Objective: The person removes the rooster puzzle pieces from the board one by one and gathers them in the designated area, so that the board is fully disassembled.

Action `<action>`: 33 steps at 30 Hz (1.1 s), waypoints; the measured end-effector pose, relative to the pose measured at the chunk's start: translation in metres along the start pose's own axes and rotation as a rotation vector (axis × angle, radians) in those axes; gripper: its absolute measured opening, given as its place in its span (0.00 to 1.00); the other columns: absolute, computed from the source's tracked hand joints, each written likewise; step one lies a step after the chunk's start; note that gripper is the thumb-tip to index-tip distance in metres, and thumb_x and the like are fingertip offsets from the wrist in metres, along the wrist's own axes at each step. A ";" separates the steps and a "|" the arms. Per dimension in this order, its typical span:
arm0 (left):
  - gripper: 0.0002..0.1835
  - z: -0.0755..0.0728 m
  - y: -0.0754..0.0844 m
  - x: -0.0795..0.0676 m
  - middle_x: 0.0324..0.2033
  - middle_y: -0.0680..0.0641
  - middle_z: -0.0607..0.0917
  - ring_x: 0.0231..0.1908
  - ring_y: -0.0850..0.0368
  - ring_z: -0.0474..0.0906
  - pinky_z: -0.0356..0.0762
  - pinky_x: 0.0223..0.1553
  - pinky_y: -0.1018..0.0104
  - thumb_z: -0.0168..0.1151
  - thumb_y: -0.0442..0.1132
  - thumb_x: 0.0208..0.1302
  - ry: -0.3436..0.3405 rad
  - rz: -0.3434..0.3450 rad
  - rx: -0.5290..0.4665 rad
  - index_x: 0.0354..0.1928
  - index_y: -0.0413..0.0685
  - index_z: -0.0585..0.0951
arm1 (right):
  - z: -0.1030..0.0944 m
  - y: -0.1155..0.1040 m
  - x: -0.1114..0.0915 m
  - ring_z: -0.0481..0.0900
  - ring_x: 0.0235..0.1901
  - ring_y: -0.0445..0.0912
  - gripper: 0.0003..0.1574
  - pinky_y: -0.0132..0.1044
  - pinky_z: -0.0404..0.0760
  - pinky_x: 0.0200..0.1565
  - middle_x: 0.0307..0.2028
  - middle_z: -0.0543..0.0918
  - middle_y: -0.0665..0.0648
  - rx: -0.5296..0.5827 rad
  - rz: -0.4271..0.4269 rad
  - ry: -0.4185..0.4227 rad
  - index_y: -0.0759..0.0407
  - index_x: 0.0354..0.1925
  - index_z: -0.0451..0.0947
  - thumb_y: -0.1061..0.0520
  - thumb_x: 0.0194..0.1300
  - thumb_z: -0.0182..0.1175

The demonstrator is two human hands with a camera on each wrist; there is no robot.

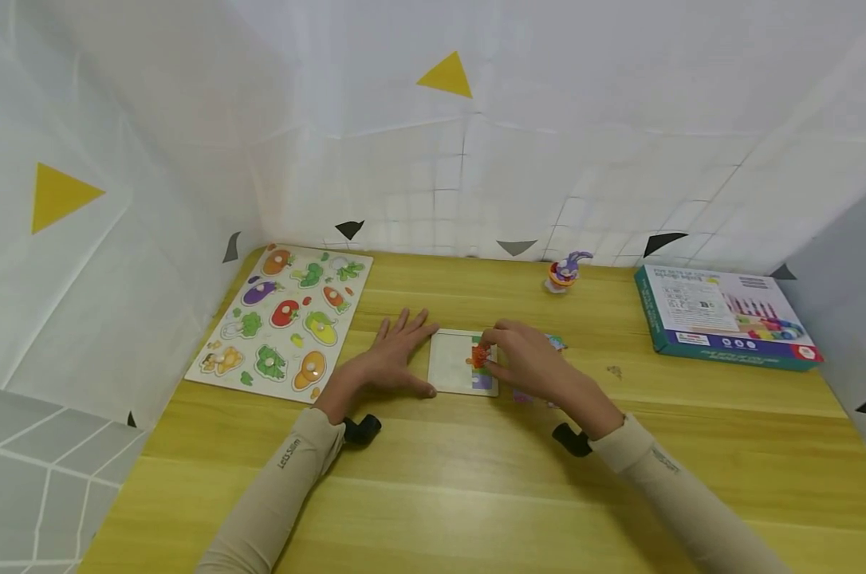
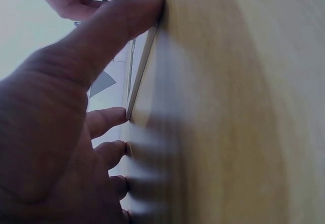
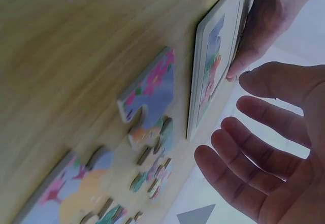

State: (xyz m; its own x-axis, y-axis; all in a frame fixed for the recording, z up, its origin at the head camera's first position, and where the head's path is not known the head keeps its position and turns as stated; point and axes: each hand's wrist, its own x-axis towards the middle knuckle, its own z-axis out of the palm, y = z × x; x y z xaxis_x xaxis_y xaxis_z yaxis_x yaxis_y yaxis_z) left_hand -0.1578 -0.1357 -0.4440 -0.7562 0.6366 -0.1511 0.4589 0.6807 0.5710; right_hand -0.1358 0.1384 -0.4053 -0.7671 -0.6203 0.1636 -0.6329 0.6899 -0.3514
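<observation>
A small pale puzzle tray (image 1: 447, 363) lies on the table, with colourful jigsaw pieces (image 1: 484, 382) along its right side. My left hand (image 1: 388, 359) rests at the tray's left side with fingers spread; its thumb and index finger touch the tray's edge. Over the tray's right side is my right hand (image 1: 529, 359), its fingertips close to an orange part of the pieces. In the right wrist view its fingers are loosely bent and nothing shows between them. Loose jigsaw pieces (image 3: 152, 84) lie right of the tray, partly hidden under the right hand in the head view.
A vegetable peg board (image 1: 297, 319) lies at the left. Toward the back stands a purple and orange toy figure (image 1: 565, 273). A flat boxed set (image 1: 727, 319) lies at the right. White sheeting (image 1: 375, 175) hangs behind the wooden table (image 1: 462, 494).
</observation>
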 end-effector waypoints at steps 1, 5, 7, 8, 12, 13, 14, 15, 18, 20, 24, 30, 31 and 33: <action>0.60 0.000 0.000 0.000 0.79 0.43 0.41 0.76 0.41 0.27 0.24 0.71 0.39 0.76 0.61 0.51 0.001 -0.001 0.001 0.80 0.51 0.53 | 0.001 0.000 0.002 0.80 0.33 0.48 0.10 0.41 0.80 0.33 0.37 0.83 0.56 0.001 0.000 -0.001 0.59 0.39 0.85 0.59 0.58 0.72; 0.60 0.000 0.000 -0.001 0.79 0.44 0.41 0.76 0.41 0.27 0.24 0.71 0.40 0.76 0.61 0.51 0.002 -0.008 0.003 0.80 0.52 0.54 | 0.005 0.000 0.010 0.77 0.29 0.45 0.09 0.38 0.78 0.30 0.36 0.83 0.55 0.002 0.023 -0.021 0.59 0.40 0.86 0.58 0.60 0.71; 0.60 0.000 0.000 0.000 0.79 0.44 0.41 0.76 0.41 0.26 0.24 0.71 0.40 0.76 0.61 0.51 0.000 -0.012 0.004 0.80 0.52 0.54 | 0.007 0.001 0.013 0.75 0.29 0.44 0.10 0.37 0.78 0.30 0.36 0.82 0.55 0.003 0.040 -0.037 0.59 0.41 0.86 0.58 0.60 0.71; 0.60 0.000 0.000 0.000 0.79 0.44 0.41 0.76 0.41 0.26 0.24 0.71 0.40 0.76 0.62 0.51 -0.002 -0.013 0.004 0.80 0.52 0.54 | 0.008 0.001 0.015 0.75 0.29 0.44 0.10 0.38 0.78 0.30 0.36 0.82 0.55 0.011 0.043 -0.042 0.59 0.41 0.86 0.58 0.60 0.71; 0.60 0.001 0.000 0.000 0.79 0.44 0.41 0.76 0.42 0.26 0.24 0.71 0.41 0.75 0.63 0.51 -0.008 -0.014 0.010 0.80 0.53 0.53 | 0.013 0.003 0.018 0.73 0.28 0.44 0.09 0.38 0.76 0.30 0.33 0.81 0.54 0.022 0.043 -0.048 0.58 0.39 0.87 0.56 0.60 0.72; 0.60 0.001 0.000 0.001 0.79 0.44 0.41 0.76 0.42 0.26 0.24 0.71 0.41 0.75 0.63 0.51 -0.009 -0.014 0.012 0.80 0.53 0.53 | 0.014 0.003 0.019 0.73 0.28 0.44 0.09 0.38 0.75 0.29 0.32 0.80 0.54 0.022 0.040 -0.047 0.58 0.38 0.86 0.56 0.59 0.73; 0.60 0.001 0.000 0.001 0.79 0.45 0.40 0.76 0.42 0.26 0.24 0.71 0.41 0.75 0.63 0.51 -0.009 -0.013 0.015 0.80 0.53 0.53 | 0.014 0.003 0.019 0.72 0.27 0.44 0.10 0.38 0.74 0.29 0.32 0.80 0.54 0.023 0.039 -0.046 0.58 0.38 0.86 0.56 0.59 0.73; 0.60 0.001 -0.001 0.001 0.79 0.45 0.40 0.76 0.42 0.26 0.24 0.71 0.41 0.75 0.64 0.51 -0.008 -0.012 0.017 0.80 0.53 0.53 | 0.015 0.004 0.020 0.71 0.27 0.44 0.10 0.38 0.74 0.29 0.31 0.79 0.54 0.018 0.039 -0.046 0.58 0.38 0.86 0.55 0.59 0.73; 0.60 0.001 -0.001 0.002 0.79 0.45 0.40 0.76 0.42 0.26 0.24 0.71 0.41 0.75 0.64 0.51 -0.008 -0.013 0.020 0.80 0.54 0.53 | 0.017 0.004 0.021 0.71 0.27 0.44 0.10 0.38 0.73 0.29 0.31 0.78 0.53 0.005 0.047 -0.050 0.57 0.38 0.87 0.55 0.59 0.73; 0.60 0.001 -0.002 0.003 0.79 0.45 0.41 0.76 0.42 0.26 0.24 0.71 0.41 0.75 0.64 0.51 -0.008 -0.014 0.019 0.80 0.54 0.53 | 0.019 0.005 0.022 0.71 0.28 0.44 0.09 0.38 0.73 0.29 0.31 0.77 0.53 -0.002 0.050 -0.054 0.56 0.38 0.87 0.55 0.60 0.72; 0.60 0.000 -0.001 0.002 0.79 0.45 0.41 0.76 0.42 0.27 0.25 0.71 0.40 0.75 0.64 0.51 -0.010 -0.017 0.024 0.80 0.54 0.53 | 0.020 0.006 0.023 0.70 0.28 0.45 0.07 0.39 0.73 0.30 0.31 0.76 0.53 -0.018 0.056 -0.057 0.55 0.37 0.87 0.55 0.59 0.72; 0.60 0.000 -0.001 0.002 0.79 0.45 0.41 0.76 0.42 0.27 0.25 0.71 0.40 0.75 0.64 0.51 -0.006 -0.022 0.033 0.80 0.53 0.54 | 0.019 0.005 0.022 0.71 0.33 0.48 0.08 0.41 0.74 0.33 0.34 0.76 0.54 -0.033 0.068 -0.055 0.54 0.36 0.87 0.53 0.59 0.73; 0.60 0.000 -0.001 0.002 0.79 0.45 0.41 0.76 0.41 0.27 0.25 0.71 0.40 0.75 0.64 0.51 -0.005 -0.022 0.032 0.80 0.53 0.54 | 0.019 0.005 0.022 0.71 0.35 0.49 0.09 0.41 0.75 0.34 0.35 0.76 0.54 -0.035 0.071 -0.054 0.54 0.37 0.86 0.53 0.59 0.73; 0.60 0.000 -0.001 0.002 0.79 0.45 0.41 0.76 0.41 0.27 0.25 0.71 0.40 0.75 0.64 0.51 -0.005 -0.020 0.029 0.80 0.53 0.54 | 0.019 0.005 0.022 0.72 0.38 0.50 0.10 0.42 0.76 0.36 0.38 0.76 0.56 -0.044 0.075 -0.053 0.54 0.37 0.86 0.52 0.59 0.73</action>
State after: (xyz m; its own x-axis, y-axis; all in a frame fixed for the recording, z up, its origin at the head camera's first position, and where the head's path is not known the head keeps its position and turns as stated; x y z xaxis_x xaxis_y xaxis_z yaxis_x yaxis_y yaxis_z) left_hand -0.1596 -0.1350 -0.4450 -0.7633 0.6243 -0.1664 0.4569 0.7037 0.5441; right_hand -0.1539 0.1214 -0.4212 -0.8064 -0.5846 0.0891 -0.5790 0.7501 -0.3196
